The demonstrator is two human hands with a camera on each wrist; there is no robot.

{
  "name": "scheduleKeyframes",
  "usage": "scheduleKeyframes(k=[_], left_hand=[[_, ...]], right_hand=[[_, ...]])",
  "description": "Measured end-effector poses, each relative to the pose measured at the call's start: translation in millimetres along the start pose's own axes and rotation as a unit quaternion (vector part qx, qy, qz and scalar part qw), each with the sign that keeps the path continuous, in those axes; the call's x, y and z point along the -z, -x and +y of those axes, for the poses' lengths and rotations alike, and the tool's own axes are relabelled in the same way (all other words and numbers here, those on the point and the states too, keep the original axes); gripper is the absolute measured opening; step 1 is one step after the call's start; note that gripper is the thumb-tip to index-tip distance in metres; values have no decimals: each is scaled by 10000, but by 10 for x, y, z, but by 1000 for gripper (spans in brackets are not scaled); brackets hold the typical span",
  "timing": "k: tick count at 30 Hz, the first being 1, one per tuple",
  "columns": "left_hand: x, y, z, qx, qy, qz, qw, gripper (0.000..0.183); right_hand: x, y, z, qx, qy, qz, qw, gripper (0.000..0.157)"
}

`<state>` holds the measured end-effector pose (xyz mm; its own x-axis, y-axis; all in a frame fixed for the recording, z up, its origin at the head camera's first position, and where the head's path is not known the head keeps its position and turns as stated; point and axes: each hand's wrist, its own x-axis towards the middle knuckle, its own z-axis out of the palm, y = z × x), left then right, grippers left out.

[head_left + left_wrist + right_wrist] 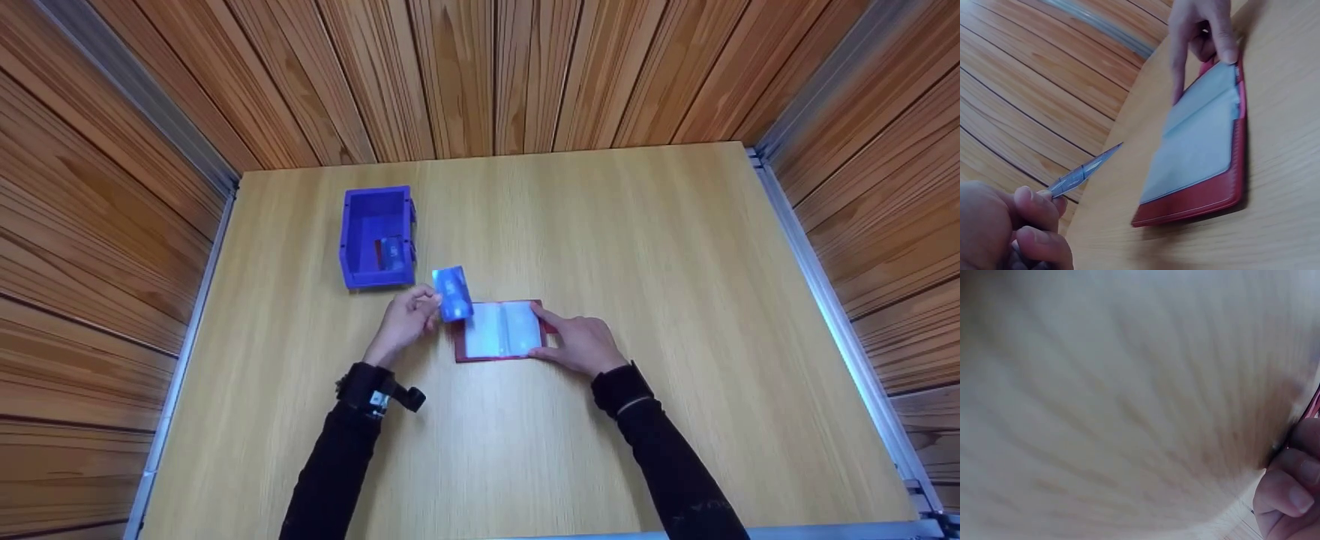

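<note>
My left hand (405,321) pinches a blue card (454,294) by its left edge, raised over the upper left corner of an open red card holder (460,346). In the left wrist view the card (1085,171) is seen nearly edge-on, apart from the holder (1196,198). Clear plastic sleeves (486,330) lie spread across the holder's inside. My right hand (581,343) grips the holder's right end, thumb at the near edge and index finger at the far edge. The right wrist view is mostly blurred, with curled fingers (1292,486) at its lower right.
A blue plastic bin (375,206) stands on the table at the back left, beyond my left hand. Cards (390,253) in blue and red lie on its floor. Wood-panelled walls (495,82) and metal rails (191,307) border the wooden table (675,247).
</note>
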<state>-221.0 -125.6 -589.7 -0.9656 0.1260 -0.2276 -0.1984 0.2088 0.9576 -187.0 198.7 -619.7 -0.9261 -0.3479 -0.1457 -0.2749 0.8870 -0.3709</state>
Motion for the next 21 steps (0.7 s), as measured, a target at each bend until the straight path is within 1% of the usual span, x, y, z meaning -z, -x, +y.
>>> scheduleKeyframes(k=[3,6,11,15,18,21], left_hand=[[100,-48,69,-118,79,232,9996,15],[207,-91,129,-351,276,465,9979,14],[400,-163,182,-482,554,886,9934,12],[557,-219,196,-507,464,1194,9905,12],[654,-256,192,-413,401,1321,9896,12],[734,-287,173,-331,453,1411,9884,12]], right_hand=[[-4,-4,4,-3,13,-12,10000,87],[-8,-7,6,-23,26,-56,10000,87],[-16,-16,11,-70,33,-140,9999,88],[-22,-17,13,-67,35,-132,9999,88],[-24,-14,11,-85,42,-151,9998,88],[-20,-11,4,-83,38,-151,9998,88]])
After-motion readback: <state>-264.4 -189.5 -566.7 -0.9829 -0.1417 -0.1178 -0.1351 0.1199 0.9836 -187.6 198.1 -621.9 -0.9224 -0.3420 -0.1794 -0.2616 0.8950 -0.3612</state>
